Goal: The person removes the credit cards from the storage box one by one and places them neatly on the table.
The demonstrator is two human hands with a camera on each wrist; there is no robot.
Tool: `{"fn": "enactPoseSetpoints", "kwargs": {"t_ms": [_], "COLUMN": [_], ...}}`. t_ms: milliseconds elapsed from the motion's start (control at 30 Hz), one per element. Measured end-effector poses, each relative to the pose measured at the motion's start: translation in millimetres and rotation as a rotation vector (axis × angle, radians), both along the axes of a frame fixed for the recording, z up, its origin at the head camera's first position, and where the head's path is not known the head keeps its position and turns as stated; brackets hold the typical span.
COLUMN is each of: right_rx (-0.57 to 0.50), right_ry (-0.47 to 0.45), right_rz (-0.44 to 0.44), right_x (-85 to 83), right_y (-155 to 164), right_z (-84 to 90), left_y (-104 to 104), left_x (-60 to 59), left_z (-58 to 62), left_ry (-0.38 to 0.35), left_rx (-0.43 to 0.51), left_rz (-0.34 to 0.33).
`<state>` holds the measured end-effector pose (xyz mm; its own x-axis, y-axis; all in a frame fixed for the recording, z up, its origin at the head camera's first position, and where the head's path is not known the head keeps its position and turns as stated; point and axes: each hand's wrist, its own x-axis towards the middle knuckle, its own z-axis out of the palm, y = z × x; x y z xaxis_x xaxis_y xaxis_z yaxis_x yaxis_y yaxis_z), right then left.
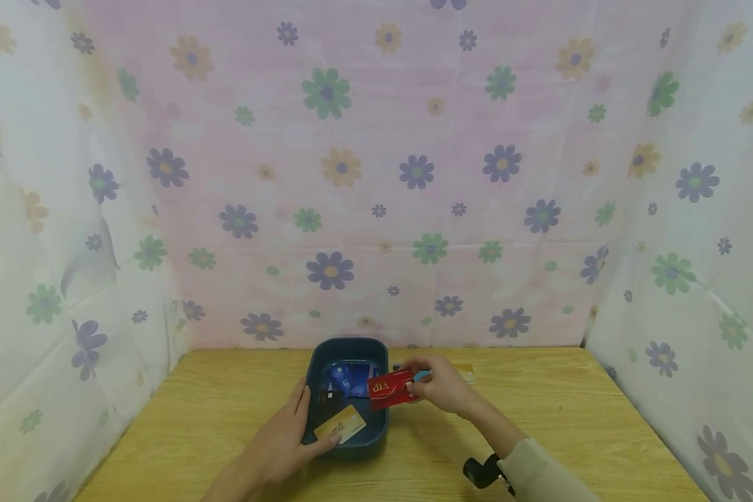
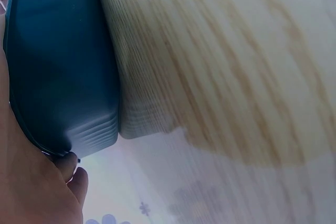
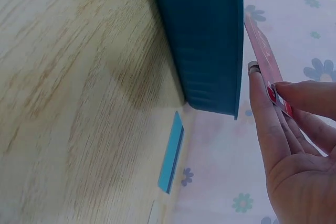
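Note:
A dark teal plastic bin (image 1: 359, 452) stands on the table, its left side held by my left hand (image 1: 279, 438). The left thumb reaches over the rim onto a gold card (image 1: 350, 427); in the left wrist view other fingers (image 2: 79, 184) bend at the bin's corner. Inside the bin also lie blue cards (image 1: 353, 380) and a black card (image 1: 326, 406). My right hand (image 1: 440, 385) pinches a red VIP card (image 1: 385, 392) between thumb and fingers, over the bin's right rim. From the right wrist view, this card is tilted and above the rim.
On the wooden table (image 1: 527, 418), behind the right hand, lie a light blue card (image 3: 170, 153) and a yellowish card (image 1: 466, 372). A black device (image 1: 482, 472) is strapped at the right wrist. Flower-patterned cloth (image 1: 376, 174) encloses the table at the back and sides.

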<state>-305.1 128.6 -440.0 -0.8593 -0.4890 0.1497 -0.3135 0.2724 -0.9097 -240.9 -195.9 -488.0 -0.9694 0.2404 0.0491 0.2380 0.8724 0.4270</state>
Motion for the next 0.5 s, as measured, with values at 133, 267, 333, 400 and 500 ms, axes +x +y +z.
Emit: {"fn": "enactPoseSetpoints", "kwargs": {"t_ms": [133,267,333,400,500], "right_rx": [-0.003,0.001,-0.005,-0.014,-0.017], "right_ry": [-0.023,-0.024,-0.02,-0.023,-0.019], "right_rz": [-0.003,0.0,0.006,0.006,-0.008], "right_x": [-0.2,1.5,2.8,3.9,5.0], "right_y": [5.2,11.0,14.8,19.4,27.0], "right_z": [-0.5,0.6,1.5,2.4,3.3], "left_y": [0.3,0.4,0.4,0.3,0.4], "left_x": [-0.3,-0.7,-0.6,-0.7,-0.7], "left_z": [0.8,0.4,0.1,0.0,0.8], "left_ry": [-0.006,-0.007,-0.007,-0.007,-0.006], "left_rx": [0.005,0.001,0.0,0.001,0.004], "left_rz": [0.002,0.003,0.002,0.001,-0.002]}}
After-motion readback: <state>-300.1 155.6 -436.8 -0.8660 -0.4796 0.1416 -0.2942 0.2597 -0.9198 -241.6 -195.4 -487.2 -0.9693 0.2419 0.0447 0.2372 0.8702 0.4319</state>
